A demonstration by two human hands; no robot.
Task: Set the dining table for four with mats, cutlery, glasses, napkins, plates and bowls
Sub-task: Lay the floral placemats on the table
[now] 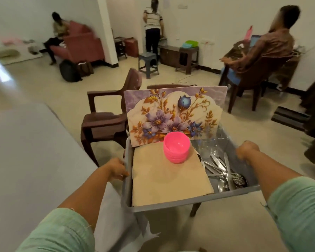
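Grey tray (189, 200) held between both hands. Left hand (116, 169) grips its left rim, fingers curled round the edge; right hand (247, 150) grips the right rim likewise. Inside: floral mats (175, 113) upright, pink bowls (176, 150) on beige napkins (169, 180), cutlery (225, 173), glasses (207, 146).

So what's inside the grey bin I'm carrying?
The grey bin holds floral mats, stacked pink bowls, a beige cloth, glasses and cutlery. Anything beneath the cloth is hidden.

Pink bowls (176, 149), beige napkins (169, 180), floral (purple, gold) mats (175, 113)
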